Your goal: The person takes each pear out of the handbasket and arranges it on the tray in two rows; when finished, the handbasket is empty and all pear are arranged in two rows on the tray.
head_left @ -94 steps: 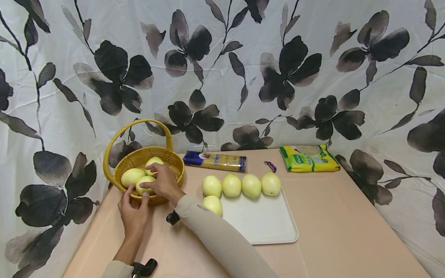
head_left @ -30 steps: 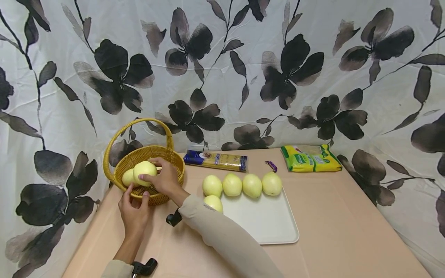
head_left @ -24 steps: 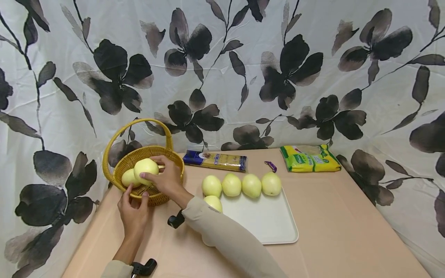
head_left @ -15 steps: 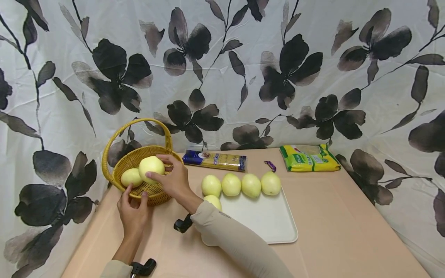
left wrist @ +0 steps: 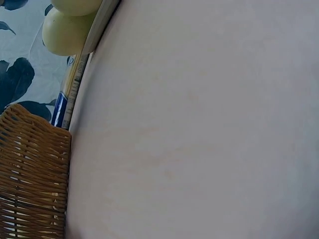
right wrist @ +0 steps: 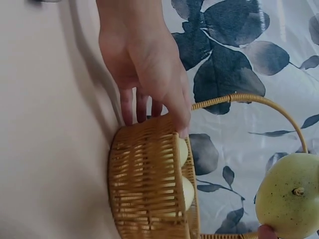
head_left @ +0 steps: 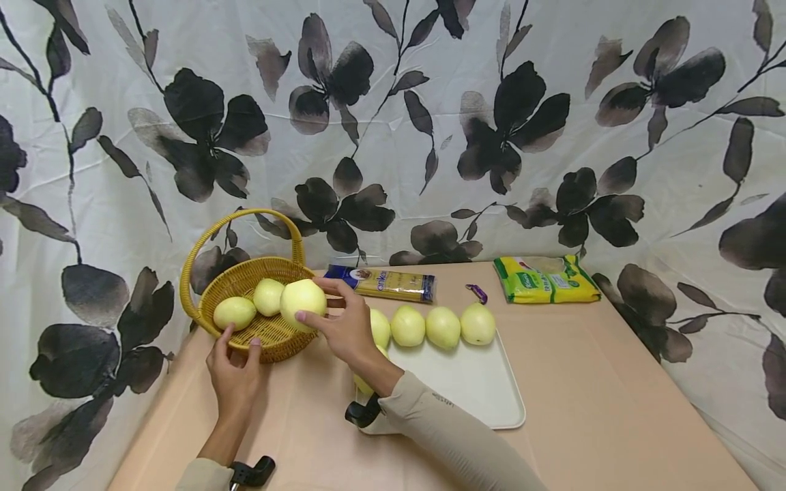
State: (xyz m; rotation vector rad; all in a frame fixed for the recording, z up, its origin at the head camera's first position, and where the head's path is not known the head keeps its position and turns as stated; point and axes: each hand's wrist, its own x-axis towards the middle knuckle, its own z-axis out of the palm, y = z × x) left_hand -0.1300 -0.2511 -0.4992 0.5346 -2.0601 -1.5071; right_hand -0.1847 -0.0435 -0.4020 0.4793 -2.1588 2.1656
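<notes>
On the table (head_left: 589, 402), I am watching the tray (head_left: 457, 392) lying at four o'clock from the basket (head_left: 242, 279); the left hand (head_left: 235, 382) is gripping the basket at seven o'clock, the right hand (head_left: 351, 324) pinching a fruit (head_left: 303, 303) at three.

The fruit (head_left: 303, 305) is showing pale yellow-green, the basket (head_left: 279, 334) golden. Black and grey flowers (head_left: 506, 133) are patterning the white cloth (head_left: 552, 48).

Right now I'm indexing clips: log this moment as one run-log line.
right hand: holds pale fruit | left hand: grips basket rim | in basket: two fruits | white tray: more fruits
</notes>
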